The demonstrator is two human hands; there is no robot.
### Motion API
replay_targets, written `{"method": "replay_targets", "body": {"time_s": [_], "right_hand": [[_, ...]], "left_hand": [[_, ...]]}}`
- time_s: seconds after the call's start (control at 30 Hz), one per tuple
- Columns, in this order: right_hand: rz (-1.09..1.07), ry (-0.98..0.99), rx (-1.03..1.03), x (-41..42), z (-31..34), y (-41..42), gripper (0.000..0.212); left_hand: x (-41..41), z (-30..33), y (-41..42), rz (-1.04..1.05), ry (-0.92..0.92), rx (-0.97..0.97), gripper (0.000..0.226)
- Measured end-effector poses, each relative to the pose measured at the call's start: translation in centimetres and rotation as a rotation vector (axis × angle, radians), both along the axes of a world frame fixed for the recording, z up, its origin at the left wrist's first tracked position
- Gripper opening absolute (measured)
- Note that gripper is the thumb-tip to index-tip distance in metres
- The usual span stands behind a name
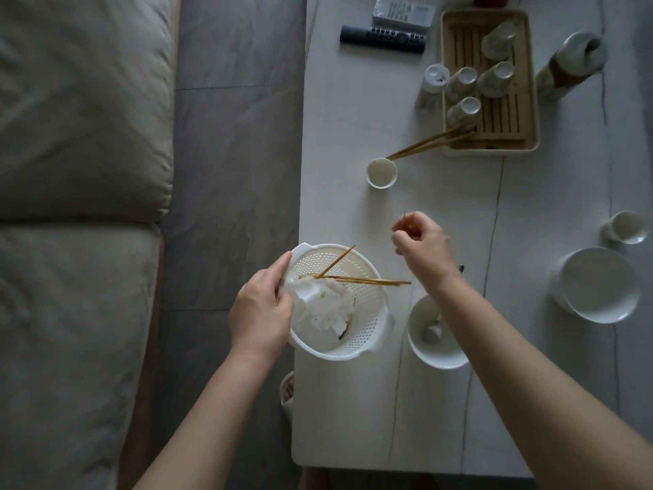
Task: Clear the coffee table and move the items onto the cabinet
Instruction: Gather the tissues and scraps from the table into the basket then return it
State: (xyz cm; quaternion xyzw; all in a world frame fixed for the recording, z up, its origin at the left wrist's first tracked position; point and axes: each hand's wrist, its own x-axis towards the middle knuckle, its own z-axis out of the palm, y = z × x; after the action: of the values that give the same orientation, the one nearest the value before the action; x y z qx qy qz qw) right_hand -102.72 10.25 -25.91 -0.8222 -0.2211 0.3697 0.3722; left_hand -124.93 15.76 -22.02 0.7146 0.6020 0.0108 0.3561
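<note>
- Your left hand [259, 309] gripped the left rim of the white perforated plastic colander [339, 302], fingers [279, 268] curled over the edge, thumb inside against the crumpled white tissue [323, 307].
- Colander sat at the near-left edge of the white marble-look tabletop [441, 401], slightly overhanging it.
- Inside the colander: the tissue, plus thin brown bamboo skewers [367, 281]; two lay across and poked past the right rim, one leaned up toward the far rim.
- Your right hand [422, 247] hovered above the tabletop beyond the colander, fingers curled, pinching what looked like a thin stick [405, 216] at the tips; too small to confirm.
- White ceramic bowl [433, 335] sat just right of the colander, partly under your right forearm; a small spoon-like item lay in it.
- Small white cup [381, 172] stood farther out; a pair of brown chopsticks [429, 141] ran from near its rim up onto the beige slatted tea tray [530, 100].
- Tray held four upturned glazed cups [494, 79]; a fifth cup [435, 79] stood just left of it, a glazed ceramic jar [569, 65] to its right.
- Dark remote control [383, 38] and white remote control [403, 12] lay at the far end.
- Stacked white shallow bowls [597, 284] and another white cup [627, 226] sat on the right side.
- Grey sofa cushions [77, 171] lay left, across a strip of grey floor [233, 136].
</note>
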Motion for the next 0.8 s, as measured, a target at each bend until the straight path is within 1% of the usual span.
{"method": "replay_targets", "body": {"time_s": [0.07,0.13,0.17,0.23,0.3,0.33,0.4,0.5,0.63,0.73,0.8], "right_hand": [[0.015,0.038,0.118,-1.7,4.1,-0.8,0.020],[0.099,0.008,0.162,-4.1,7.4,-2.1,0.022],[0.176,-0.027,0.156,-5.3,8.6,-2.9,0.018],[0.406,-0.106,0.088,-7.0,10.1,-4.5,0.010],[0.616,-0.159,-0.004,-7.8,11.2,-6.7,0.020],[0.662,-0.161,-0.013,-7.8,11.9,-7.8,0.025],[0.672,-0.168,0.018,-7.6,14.2,-10.1,0.031],[0.665,-0.218,0.028,-6.9,18.3,-13.3,0.031],[0.713,-0.310,0.066,-6.1,23.3,-17.1,0.033],[0.730,-0.406,0.166,-5.8,26.7,-20.0,0.031],[0.740,-0.468,0.228,-5.8,29.0,-21.7,0.026]], "left_hand": [[0.4,1.5,-1.0,0.051,-0.047,-0.013,0.052],[0.9,3.1,-2.2,0.098,-0.119,-0.023,0.053],[1.1,4.0,-2.8,0.118,-0.153,-0.025,0.054],[1.5,5.7,-4.2,0.152,-0.206,-0.027,0.056],[1.7,7.6,-5.7,0.179,-0.242,-0.030,0.056],[1.7,8.7,-6.5,0.193,-0.256,-0.034,0.055],[1.7,11.3,-8.3,0.221,-0.287,-0.043,0.055],[1.4,15.5,-11.2,0.262,-0.332,-0.044,0.056],[0.7,20.4,-15.6,0.346,-0.379,-0.061,0.059],[0.0,23.4,-18.9,0.437,-0.428,-0.070,0.063],[-0.4,25.1,-20.9,0.520,-0.480,-0.121,0.069]]}}
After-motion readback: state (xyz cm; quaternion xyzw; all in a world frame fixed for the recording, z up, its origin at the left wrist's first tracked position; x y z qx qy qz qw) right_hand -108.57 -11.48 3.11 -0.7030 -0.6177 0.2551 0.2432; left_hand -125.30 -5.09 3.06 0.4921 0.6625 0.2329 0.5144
